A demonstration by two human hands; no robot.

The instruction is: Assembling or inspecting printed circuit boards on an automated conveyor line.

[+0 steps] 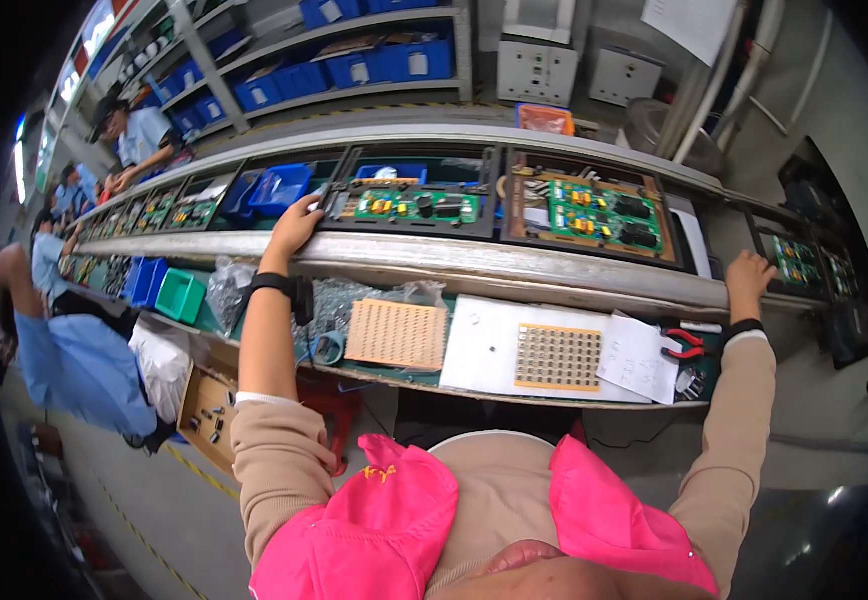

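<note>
At the left end of a black carrier frame on the conveyor, my left hand has its fingers closed at the edge. A green circuit board with yellow and black parts lies in that frame. Beside it on the right, another black carrier frame holds green boards in a brown inset. Further right, my right hand is at the near left edge of a third black carrier frame, fingers bent against it. Green boards sit in this one too.
Below the conveyor's metal rail, the bench bears a tan perforated board, a component-filled board, paper, red-handled pliers and a green bin. Co-workers sit along the left. A cardboard box stands lower left.
</note>
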